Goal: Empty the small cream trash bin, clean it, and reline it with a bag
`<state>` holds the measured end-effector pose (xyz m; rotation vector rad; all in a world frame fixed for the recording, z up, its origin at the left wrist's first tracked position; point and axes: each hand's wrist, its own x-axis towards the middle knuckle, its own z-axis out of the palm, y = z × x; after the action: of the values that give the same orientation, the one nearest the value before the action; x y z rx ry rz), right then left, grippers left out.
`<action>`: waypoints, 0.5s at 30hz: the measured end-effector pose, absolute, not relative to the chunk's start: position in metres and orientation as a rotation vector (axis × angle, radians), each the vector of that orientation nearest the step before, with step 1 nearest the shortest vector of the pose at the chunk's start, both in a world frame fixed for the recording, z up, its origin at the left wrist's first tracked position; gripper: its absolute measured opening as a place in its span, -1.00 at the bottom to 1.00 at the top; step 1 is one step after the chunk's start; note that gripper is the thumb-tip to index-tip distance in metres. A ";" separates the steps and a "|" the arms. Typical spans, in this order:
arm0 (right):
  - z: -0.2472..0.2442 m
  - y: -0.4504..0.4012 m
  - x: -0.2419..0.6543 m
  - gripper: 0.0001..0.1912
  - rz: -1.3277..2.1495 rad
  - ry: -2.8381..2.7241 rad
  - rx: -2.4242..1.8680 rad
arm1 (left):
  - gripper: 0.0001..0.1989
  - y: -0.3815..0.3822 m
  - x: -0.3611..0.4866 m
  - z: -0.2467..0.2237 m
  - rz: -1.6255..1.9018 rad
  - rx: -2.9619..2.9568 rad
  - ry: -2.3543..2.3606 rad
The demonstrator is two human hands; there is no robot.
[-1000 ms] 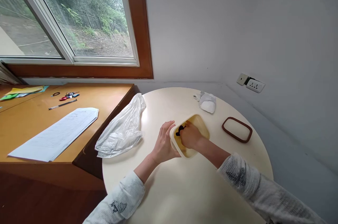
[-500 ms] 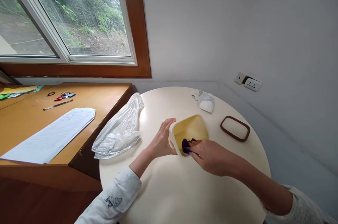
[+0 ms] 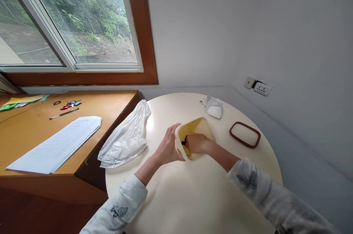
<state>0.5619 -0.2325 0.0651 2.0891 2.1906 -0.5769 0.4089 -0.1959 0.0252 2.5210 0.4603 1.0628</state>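
A pale yellow plastic bin (image 3: 205, 127) is tilted on its side above the round table, its mouth turned towards me. My left hand (image 3: 168, 147) grips the bin's outer wall near the rim, thumb below and fingers on top. Inside the bin is my right hand (image 3: 197, 143), closed around a dark purple cloth (image 3: 184, 141); only a small piece of the cloth shows past the fingers. To the right lies a brown rectangular ring frame (image 3: 245, 135), flat on the table and apart from both hands.
On the round white table (image 3: 176, 204) lie a crumpled clear plastic bag (image 3: 127, 138) at left and a small white packet (image 3: 214, 108) at the back. The wooden desk (image 3: 116, 98) holds papers (image 3: 60, 144), a pen (image 3: 64, 113) and keys (image 3: 71, 104). A wall socket (image 3: 262, 88) is at right.
My right hand has gone deeper into the bin with the cloth, which is now mostly hidden. My left hand keeps its hold, and the bin has tilted slightly.
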 end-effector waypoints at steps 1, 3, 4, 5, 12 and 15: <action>0.071 -0.238 0.565 -0.74 -0.600 2.163 2.062 | 0.14 -0.194 0.407 0.027 1.031 2.492 0.466; 0.085 -0.253 0.573 -0.70 -0.649 2.164 2.019 | 0.13 -0.191 0.404 0.031 0.971 2.449 0.461; 0.093 -0.263 0.578 -0.66 -0.665 2.187 2.001 | 0.12 -0.189 0.404 0.033 0.952 2.429 0.458; 0.100 -0.273 0.583 -0.62 -0.679 2.234 1.976 | 0.12 -0.187 0.403 0.035 0.935 2.410 0.455; 0.103 -0.315 0.593 -0.69 -0.415 2.738 1.845 | 0.14 -0.176 0.401 0.055 0.815 2.330 0.395; 0.079 -0.308 0.588 -0.63 -0.108 2.699 1.898 | 0.09 -0.176 0.397 0.058 0.804 2.324 0.442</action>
<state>0.5877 -0.3081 0.0787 1.8979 2.6993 -0.1078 0.3969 -0.1764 0.0578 2.3239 0.4416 0.8037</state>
